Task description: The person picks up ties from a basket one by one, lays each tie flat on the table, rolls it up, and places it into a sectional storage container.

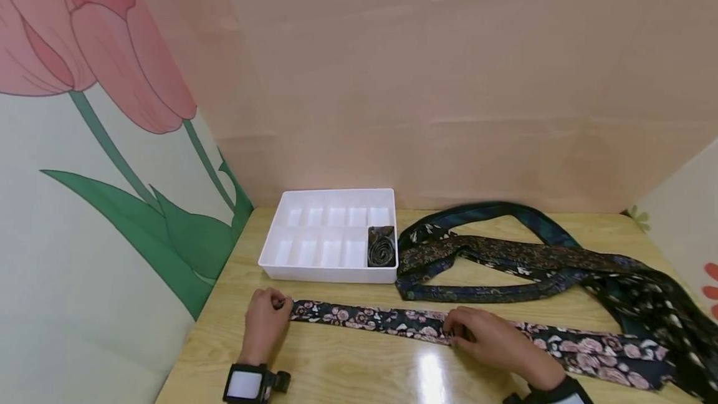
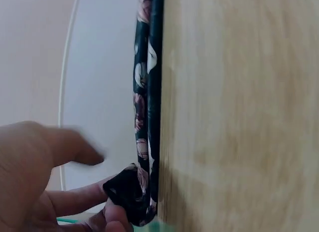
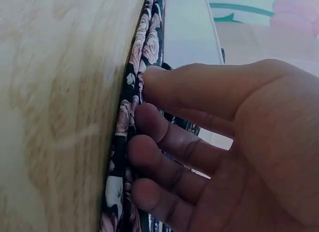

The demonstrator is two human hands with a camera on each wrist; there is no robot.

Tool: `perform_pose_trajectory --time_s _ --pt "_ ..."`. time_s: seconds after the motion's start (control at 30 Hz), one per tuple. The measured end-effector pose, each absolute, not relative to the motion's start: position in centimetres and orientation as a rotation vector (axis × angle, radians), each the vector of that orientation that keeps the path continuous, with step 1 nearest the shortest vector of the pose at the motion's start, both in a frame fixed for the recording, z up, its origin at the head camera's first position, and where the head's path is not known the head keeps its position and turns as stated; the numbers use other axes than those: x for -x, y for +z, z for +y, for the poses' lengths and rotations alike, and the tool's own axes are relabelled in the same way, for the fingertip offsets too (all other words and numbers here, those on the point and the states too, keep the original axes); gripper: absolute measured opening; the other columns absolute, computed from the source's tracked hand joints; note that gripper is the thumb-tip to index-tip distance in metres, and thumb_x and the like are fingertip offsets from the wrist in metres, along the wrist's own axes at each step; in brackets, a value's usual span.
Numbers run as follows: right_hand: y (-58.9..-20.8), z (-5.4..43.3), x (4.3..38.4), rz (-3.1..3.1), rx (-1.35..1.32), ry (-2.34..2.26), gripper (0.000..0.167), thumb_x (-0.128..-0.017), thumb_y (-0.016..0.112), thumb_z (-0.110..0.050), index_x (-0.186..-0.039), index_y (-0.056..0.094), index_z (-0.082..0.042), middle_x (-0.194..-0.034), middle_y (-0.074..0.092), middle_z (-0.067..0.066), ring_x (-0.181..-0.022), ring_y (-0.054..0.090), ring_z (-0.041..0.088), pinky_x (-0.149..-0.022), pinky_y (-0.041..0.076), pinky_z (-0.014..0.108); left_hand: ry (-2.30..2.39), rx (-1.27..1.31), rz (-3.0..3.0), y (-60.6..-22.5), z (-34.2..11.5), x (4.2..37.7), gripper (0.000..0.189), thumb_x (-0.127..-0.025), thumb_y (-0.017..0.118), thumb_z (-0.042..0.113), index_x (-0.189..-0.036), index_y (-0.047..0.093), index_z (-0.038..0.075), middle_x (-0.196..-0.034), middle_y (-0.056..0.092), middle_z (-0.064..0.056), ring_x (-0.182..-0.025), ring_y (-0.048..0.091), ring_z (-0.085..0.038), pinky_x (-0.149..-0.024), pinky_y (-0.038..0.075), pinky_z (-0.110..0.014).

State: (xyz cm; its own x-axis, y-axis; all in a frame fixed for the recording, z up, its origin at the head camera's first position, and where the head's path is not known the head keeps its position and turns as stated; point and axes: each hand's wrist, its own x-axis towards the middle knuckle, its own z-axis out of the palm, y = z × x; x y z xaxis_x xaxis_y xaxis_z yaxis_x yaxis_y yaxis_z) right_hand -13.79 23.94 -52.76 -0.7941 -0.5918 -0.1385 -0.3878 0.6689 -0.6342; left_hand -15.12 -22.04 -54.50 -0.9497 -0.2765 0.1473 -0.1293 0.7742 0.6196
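Observation:
A dark necktie (image 1: pixel 387 323) with pink and white flowers lies lengthwise across the table, folded into two layers. At its narrow left end my left hand (image 1: pixel 265 323) holds the small turned-over end (image 2: pixel 127 192). In the left wrist view the fingers curl under that end, while the blurred thumb is raised off it. Farther right, my right hand (image 1: pixel 499 341) pinches the tie along its middle. The right wrist view shows the thumb and fingertips against the tie's edge (image 3: pixel 124 112). The wide end spreads out to the right.
Behind the tie stands a white divided tray (image 1: pixel 328 274). One rolled dark necktie (image 1: pixel 381 249) sits in its front right compartment. Several other dark patterned neckties (image 1: pixel 505 251) lie in a loose heap right of the tray, trailing over the table's right side. Walls border the table (image 1: pixel 348 366).

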Motion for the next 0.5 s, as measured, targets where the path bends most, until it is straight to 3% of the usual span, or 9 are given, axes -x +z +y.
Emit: perform_pose_trajectory --time_s 0.13,0.27,0.5 --pt "-53.1 23.7 13.6 2.590 0.742 -0.843 0.016 -0.096 0.078 -0.021 -0.110 0.071 -0.024 -0.091 0.061 -0.014 -0.075 0.051 -0.002 -0.063 0.045 0.026 -0.926 -0.338 -2.736 -54.4 -22.2 14.8 0.014 -0.095 0.069 0.007 -0.102 0.076 -0.003 -0.094 0.064 -0.016 -0.082 0.062 -0.026 -0.072 0.053 -0.043" --pt "-53.0 23.4 13.5 2.617 0.704 -0.806 0.017 -0.095 0.080 -0.022 -0.109 0.071 -0.025 -0.088 0.060 -0.014 -0.073 0.050 0.000 -0.063 0.044 0.026 -0.957 -0.422 -2.787 -53.8 -22.1 14.4 0.027 -0.092 0.072 0.012 -0.110 0.069 -0.007 -0.097 0.064 -0.021 -0.086 0.064 -0.033 -0.075 0.053 -0.050" --pt "-52.5 21.3 13.5 2.668 0.729 -0.796 0.008 -0.096 0.078 -0.019 -0.100 0.071 -0.024 -0.086 0.063 -0.016 -0.073 0.053 -0.003 -0.063 0.048 0.026 -1.017 -0.387 -2.748 -54.0 -21.1 14.9 0.020 -0.086 0.072 0.001 -0.100 0.059 -0.002 -0.090 0.062 -0.016 -0.082 0.061 -0.030 -0.071 0.051 -0.046"
